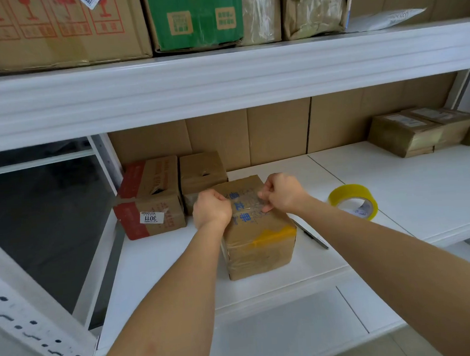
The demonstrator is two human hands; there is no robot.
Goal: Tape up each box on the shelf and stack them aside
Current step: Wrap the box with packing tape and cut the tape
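Both hands work on top of one cardboard box [257, 232] standing on the white shelf board [396, 194]. Left hand [212, 209]: fingers curled into a fist-like grip at the box's upper left edge; what lies inside the curl cannot be seen. Right hand [282, 192]: thumb and fingers pinched together on a clear, glossy tape strip [248, 202] that lies across the box top between the two hands.

Box: brown, roughly cubic, corrugated, with blue printed characters on the top face under the tape. A yellow tape patch [276, 234] wraps the near upper right corner, below the right wrist. Side faces show wrinkled, shiny film.

Just right of the right forearm, a dark slim pen-shaped tool [311, 235] lies flat on the board beside the box. Farther right of the right hand, a yellow tape roll [353, 201] rests tilted on the board, its hollow core facing the camera.

Left of the left hand, a brown carton with red panels and a white label [150, 200] stands on the board, and a smaller brown taped carton [203, 174] sits beside it, directly behind the left hand. Far right of the right hand, flat tape-wrapped parcels [420, 133] are grouped at the rear of the board. Plain cardboard sheets [278, 131] line the back.

Above both hands, the upper white shelf carries a large carton with red markings [51, 29], a green box [194, 16] and film-wrapped parcels [314, 11].
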